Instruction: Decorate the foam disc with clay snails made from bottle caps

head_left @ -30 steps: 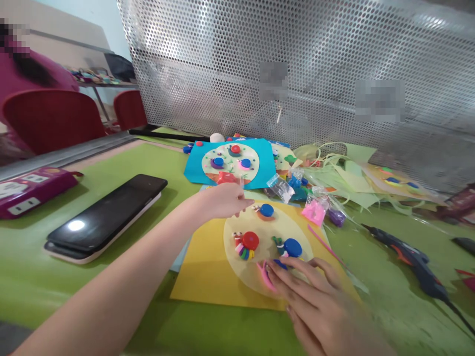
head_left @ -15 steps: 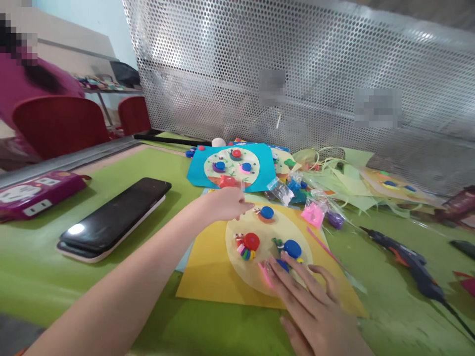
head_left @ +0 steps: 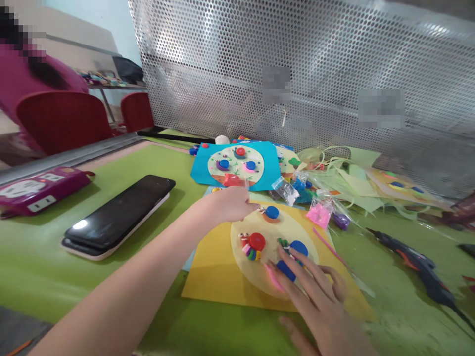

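A yellow card (head_left: 208,277) with a pale oval lies on the green table, bearing clay snails with bottle-cap shells. My left hand (head_left: 233,205) reaches to its upper edge, fingers mostly curled and one fingertip by the head of the blue-capped snail (head_left: 272,212). What the curled fingers hold, if anything, is hidden. My right hand (head_left: 315,296) rests spread over the lower right of the card. Its fingertips touch a pink clay strip (head_left: 273,278) and lie around a blue cap (head_left: 286,270), partly covering another blue cap (head_left: 299,247). A red-capped snail (head_left: 257,242) sits left of them.
Behind stands a blue card (head_left: 272,165) with similar snails. Bagged pink clay (head_left: 319,215), purple clay (head_left: 341,221) and paper strips (head_left: 345,173) lie to the right, near a glue gun (head_left: 415,264). A phone (head_left: 122,212) and a purple box (head_left: 44,190) are left.
The view has shifted slightly, moving everything a little right. My right fingers have slid up and spread over the lower snails, showing more of the lower blue cap. My left hand stays about where it was.
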`<action>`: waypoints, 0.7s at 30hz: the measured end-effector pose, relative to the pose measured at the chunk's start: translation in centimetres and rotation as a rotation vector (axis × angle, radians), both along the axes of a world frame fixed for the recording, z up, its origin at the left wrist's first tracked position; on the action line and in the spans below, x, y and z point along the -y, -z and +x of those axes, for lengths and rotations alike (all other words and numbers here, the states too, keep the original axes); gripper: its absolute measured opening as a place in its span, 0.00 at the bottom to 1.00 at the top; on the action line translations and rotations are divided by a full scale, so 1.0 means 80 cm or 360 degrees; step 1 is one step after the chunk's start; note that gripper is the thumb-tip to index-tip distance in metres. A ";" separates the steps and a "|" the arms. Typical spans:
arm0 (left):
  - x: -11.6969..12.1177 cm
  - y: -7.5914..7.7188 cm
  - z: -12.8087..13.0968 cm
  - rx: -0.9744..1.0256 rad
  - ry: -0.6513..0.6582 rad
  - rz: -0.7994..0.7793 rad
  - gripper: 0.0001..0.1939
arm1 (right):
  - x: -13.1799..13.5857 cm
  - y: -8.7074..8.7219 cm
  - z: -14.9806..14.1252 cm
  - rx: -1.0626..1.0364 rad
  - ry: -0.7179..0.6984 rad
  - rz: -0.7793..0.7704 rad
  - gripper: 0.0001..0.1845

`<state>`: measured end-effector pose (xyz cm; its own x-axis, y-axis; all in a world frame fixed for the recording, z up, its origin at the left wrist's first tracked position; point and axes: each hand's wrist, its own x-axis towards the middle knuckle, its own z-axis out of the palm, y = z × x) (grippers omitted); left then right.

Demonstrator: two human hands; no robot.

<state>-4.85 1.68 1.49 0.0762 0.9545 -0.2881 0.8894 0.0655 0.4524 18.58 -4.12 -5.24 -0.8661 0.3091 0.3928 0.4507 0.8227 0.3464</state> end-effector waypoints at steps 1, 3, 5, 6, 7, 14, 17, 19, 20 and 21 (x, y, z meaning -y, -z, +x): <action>0.000 -0.001 0.000 -0.0003 0.0003 0.0000 0.19 | 0.000 -0.001 -0.001 0.0002 0.0012 -0.0002 0.24; 0.001 -0.002 0.001 -0.0009 0.0006 -0.0002 0.19 | -0.001 -0.002 -0.005 0.0025 0.0033 -0.0032 0.24; 0.002 -0.003 0.001 -0.0018 0.0005 -0.0005 0.19 | -0.001 -0.002 -0.009 0.0014 0.0054 -0.0066 0.22; 0.002 -0.004 0.002 -0.0025 0.0005 -0.0005 0.19 | 0.000 -0.003 -0.012 -0.0002 0.0063 -0.0077 0.21; 0.002 -0.004 0.002 -0.0032 0.0006 -0.0003 0.19 | 0.000 -0.003 -0.014 -0.0021 0.0070 -0.0082 0.20; 0.003 -0.006 0.003 -0.0064 0.0012 0.0012 0.20 | 0.000 -0.012 -0.017 -0.0030 0.0053 0.0014 0.19; 0.004 -0.007 0.003 -0.0073 -0.0003 0.0019 0.20 | -0.003 -0.013 -0.014 -0.0042 0.0079 -0.0024 0.21; 0.005 -0.007 0.003 -0.0072 -0.0005 0.0014 0.20 | -0.004 -0.013 -0.015 -0.0067 0.0073 -0.0108 0.23; 0.005 -0.007 0.002 -0.0069 -0.0005 0.0012 0.20 | -0.004 -0.013 -0.016 -0.0088 0.0067 -0.0158 0.23; 0.005 -0.007 0.002 -0.0064 -0.0003 0.0011 0.20 | -0.004 -0.013 -0.018 -0.0112 0.0059 -0.0204 0.23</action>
<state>-4.67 1.31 2.05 0.0626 0.9567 -0.2844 0.9068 0.0645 0.4165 17.17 -3.80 -4.18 -0.8250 0.3918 0.4072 0.5009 0.8406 0.2060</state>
